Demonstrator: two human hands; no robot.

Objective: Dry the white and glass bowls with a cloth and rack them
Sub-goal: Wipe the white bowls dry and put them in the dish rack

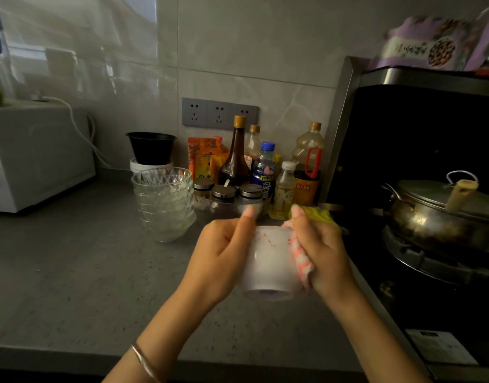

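Step in hand: drying the white bowl (268, 261). To do it well, I'd turn the bowl with the left hand while the cloth hand stays pressed on, go once round the outer wall, then push the cloth inside and over the foot ring. The specks near the rim may need a firmer rub. Hold it firmly; a wet glazed wall looks likely to slip.

White bowl: small, deep, plain glazed, tipped so the foot faces the camera, with a blue mark on the base. A few orange-brown specks sit on the wall near the rim. It is held in the air, in front and to the right of the glass bowl stack (164, 203), not resting on the countertop (86, 272).

Left hand (221, 255): fingers curled round the bowl's left side, thumb up near the rim. Right hand (320, 250): clutching a pink-and-white checked cloth (301, 257), pressing it against the bowl's right wall.

Glass bowl stack: several cut-pattern bowls nested upright on the countertop, untouched, probably next to dry.

Right of the stack: steel-lidded spice jars (224, 190), a dark sauce bottle (236, 156) behind them, a yellow rag (319, 212) further right, a lidded steel pot (442, 217) far right on the hob. Just behind the stack: a black bowl (151, 147). Left of the stack: a white microwave (36, 156).

No rack in view.
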